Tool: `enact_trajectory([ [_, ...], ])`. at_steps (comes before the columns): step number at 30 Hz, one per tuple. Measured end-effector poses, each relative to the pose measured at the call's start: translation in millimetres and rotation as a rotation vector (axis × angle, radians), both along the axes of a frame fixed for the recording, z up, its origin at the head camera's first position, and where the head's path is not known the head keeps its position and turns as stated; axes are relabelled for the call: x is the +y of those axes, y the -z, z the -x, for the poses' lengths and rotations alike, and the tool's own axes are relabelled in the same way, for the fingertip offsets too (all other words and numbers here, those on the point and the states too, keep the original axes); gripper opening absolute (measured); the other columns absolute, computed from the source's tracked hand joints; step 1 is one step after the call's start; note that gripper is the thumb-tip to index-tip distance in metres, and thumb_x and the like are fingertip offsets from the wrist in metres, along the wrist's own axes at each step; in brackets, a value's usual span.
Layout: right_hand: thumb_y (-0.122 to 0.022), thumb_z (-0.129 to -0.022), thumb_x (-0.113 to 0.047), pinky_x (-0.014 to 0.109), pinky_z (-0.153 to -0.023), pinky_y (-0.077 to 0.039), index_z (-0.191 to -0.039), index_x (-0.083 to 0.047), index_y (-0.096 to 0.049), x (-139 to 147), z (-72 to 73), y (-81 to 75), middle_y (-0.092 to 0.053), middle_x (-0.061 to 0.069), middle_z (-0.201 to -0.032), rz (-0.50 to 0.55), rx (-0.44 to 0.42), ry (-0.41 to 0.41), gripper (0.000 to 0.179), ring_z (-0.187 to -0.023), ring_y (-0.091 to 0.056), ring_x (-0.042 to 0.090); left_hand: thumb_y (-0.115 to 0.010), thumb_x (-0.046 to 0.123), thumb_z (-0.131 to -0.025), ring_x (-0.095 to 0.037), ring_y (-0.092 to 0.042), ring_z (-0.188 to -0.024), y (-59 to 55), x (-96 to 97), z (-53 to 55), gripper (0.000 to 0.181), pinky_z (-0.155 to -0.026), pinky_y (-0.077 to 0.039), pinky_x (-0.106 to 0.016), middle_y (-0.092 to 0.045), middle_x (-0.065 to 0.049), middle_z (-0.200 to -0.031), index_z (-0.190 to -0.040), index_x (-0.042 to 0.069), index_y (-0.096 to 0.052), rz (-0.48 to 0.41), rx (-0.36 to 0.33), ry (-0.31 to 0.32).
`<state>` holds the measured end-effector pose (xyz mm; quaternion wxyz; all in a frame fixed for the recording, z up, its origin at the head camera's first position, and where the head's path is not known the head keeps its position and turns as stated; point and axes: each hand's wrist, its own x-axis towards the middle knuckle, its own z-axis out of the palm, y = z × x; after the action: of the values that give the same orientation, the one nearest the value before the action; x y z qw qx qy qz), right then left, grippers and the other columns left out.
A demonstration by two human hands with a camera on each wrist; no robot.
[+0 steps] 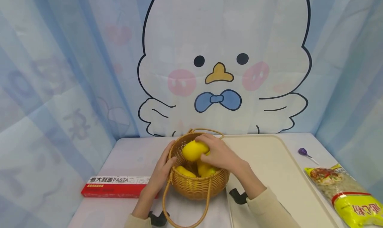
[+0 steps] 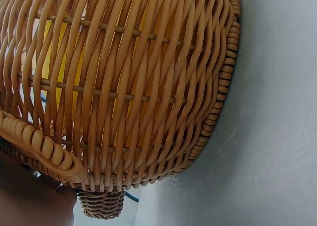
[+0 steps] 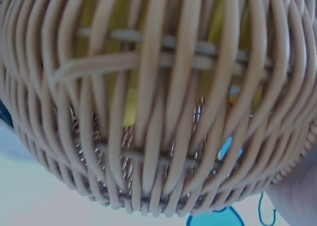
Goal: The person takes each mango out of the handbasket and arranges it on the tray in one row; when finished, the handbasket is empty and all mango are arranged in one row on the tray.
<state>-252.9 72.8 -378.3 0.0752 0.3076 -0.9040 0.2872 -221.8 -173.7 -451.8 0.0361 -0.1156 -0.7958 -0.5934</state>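
Note:
A round wicker basket (image 1: 198, 188) with two loop handles stands in the middle of the table, tilted so its inside shows. My left hand (image 1: 163, 170) grips its left rim, the thumb over the edge. In the left wrist view the basket's weave (image 2: 129, 87) fills most of the picture, with part of the hand (image 2: 34, 198) at lower left. My right hand (image 1: 219, 153) reaches over the right rim and holds a yellow oval fruit (image 1: 192, 151) between thumb and fingers. Below it more yellow fruit (image 1: 185, 171) lies in the basket, partly hidden by the rim.
A red and white pasta box (image 1: 116, 188) lies left of the basket. On the right is a cream tray (image 1: 263, 161), its edge beside the basket. Further right are a purple lollipop (image 1: 303, 151) and a yellow food bag (image 1: 347, 194). A printed curtain (image 1: 221, 121) hangs behind.

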Motion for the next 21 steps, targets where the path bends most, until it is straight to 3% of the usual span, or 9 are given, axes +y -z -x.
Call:
enact_trajectory([
  [5,-0.068,-0.081,-0.018,0.042,-0.103,-0.052,-0.131,-0.018,-0.059,7.7,-1.1,1.5,-0.056,0.003,-0.140,0.035,0.050,0.002,0.051,-0.124,-0.058,0.022,-0.046,0.037,-0.104,-0.021,-0.021,-0.154,-0.5,0.2,-0.6,0.054,-0.124,-0.018,-0.054,-0.023,0.014,-0.163,-0.152,0.048,-0.023,-0.004,0.008,-0.001],
  [11,-0.069,-0.081,-0.018,0.042,-0.102,-0.052,-0.129,-0.017,-0.060,13.4,-2.9,1.0,-0.060,0.001,-0.136,0.088,0.076,0.016,0.049,-0.120,-0.059,0.021,-0.045,0.035,-0.104,-0.021,-0.021,-0.154,-0.5,-0.1,-1.4,0.055,-0.124,-0.019,-0.054,-0.024,0.014,-0.163,-0.154,0.044,-0.024,-0.005,0.013,-0.007],
  [17,-0.070,-0.080,-0.013,0.040,-0.095,-0.055,-0.129,-0.016,-0.060,23.3,-4.3,3.5,-0.061,0.000,-0.133,0.195,0.112,0.029,0.050,-0.112,-0.059,0.019,-0.045,0.033,-0.104,-0.020,-0.021,-0.154,-1.2,0.5,-2.0,0.054,-0.125,-0.019,-0.053,-0.025,0.014,-0.163,-0.152,0.046,-0.025,-0.013,0.008,-0.013],
  [21,-0.070,-0.081,-0.009,0.040,-0.095,-0.056,-0.130,-0.017,-0.058,31.1,-6.1,5.9,-0.059,0.000,-0.134,0.273,0.123,0.054,0.051,-0.111,-0.059,0.018,-0.045,0.030,-0.104,-0.021,-0.022,-0.153,-1.5,0.8,-2.2,0.055,-0.124,-0.020,-0.052,-0.025,0.013,-0.163,-0.154,0.042,-0.025,-0.013,0.005,-0.014],
])
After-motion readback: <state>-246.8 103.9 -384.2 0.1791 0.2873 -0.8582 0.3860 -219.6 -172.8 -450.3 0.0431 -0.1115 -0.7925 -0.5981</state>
